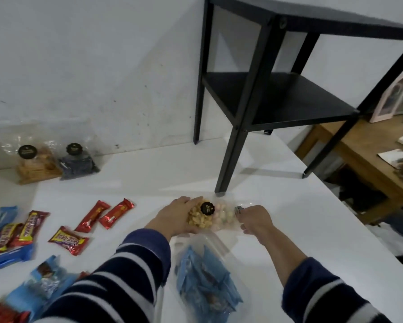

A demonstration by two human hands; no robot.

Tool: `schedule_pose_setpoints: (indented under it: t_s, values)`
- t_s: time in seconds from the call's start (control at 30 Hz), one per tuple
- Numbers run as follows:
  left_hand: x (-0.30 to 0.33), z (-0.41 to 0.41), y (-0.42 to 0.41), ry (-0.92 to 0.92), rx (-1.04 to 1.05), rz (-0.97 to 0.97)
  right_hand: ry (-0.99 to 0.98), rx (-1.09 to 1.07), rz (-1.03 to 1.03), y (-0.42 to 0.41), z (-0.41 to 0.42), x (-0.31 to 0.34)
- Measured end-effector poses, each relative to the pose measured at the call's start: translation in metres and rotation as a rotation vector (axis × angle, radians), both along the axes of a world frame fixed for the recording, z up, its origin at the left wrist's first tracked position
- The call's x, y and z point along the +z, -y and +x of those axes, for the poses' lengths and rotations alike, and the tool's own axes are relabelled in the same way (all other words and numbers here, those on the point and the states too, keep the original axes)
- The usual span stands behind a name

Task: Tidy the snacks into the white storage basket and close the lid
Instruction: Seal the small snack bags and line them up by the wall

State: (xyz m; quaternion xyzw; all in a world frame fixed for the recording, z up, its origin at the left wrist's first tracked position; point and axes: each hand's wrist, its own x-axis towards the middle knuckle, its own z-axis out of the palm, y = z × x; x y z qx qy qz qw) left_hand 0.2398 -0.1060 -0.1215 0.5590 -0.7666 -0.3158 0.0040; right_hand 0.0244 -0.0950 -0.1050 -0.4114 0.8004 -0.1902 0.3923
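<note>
The smooth white tabletop (pixel 277 217) has a slight sheen. The clear plastic bag of yellow crackers (pixel 199 220) looks glossy and crinkled, the red foil snack wrappers (pixel 116 213) shine, the black two-tier side table (pixel 277 94) is matt, and the brown wooden bench (pixel 359 150) shows bare grain.

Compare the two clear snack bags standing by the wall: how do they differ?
The left bag holds pale golden-brown pieces; the right bag holds dark, nearly black pieces. The left bag looks wider, the right bag narrower. Both are clear plastic, carry a round black label, stand against the wall and touch each other. Neither hand is near them.
</note>
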Motion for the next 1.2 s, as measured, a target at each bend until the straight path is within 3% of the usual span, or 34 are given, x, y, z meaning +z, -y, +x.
schedule_pose_setpoints:
  t_s: [0.13, 0.4, 0.6, 0.77, 1.0, 1.2]
  values:
    - [-0.007, 0.005, -0.003, -0.003, 0.044, -0.046, 0.099, -0.041, 0.056, 0.012, 0.004, -0.002]
    - [-0.014, 0.033, -0.039, 0.117, 0.231, -0.118, 0.120, 0.261, 0.145, 0.022, 0.037, 0.012]
    - [-0.012, 0.050, -0.063, 0.139, 0.400, -0.119, -0.098, 0.498, 0.017, 0.027, 0.080, 0.021]
    - [-0.014, 0.055, -0.073, 0.162, 0.478, -0.133, -0.040, 0.460, 0.069, 0.032, 0.099, 0.034]
    - [-0.015, 0.053, -0.081, 0.153, 0.527, -0.153, -0.173, 0.487, 0.052, 0.038, 0.119, 0.034]
    - [-0.019, 0.051, -0.085, 0.156, 0.560, -0.161, -0.010, 0.427, 0.130, 0.040, 0.125, 0.035]
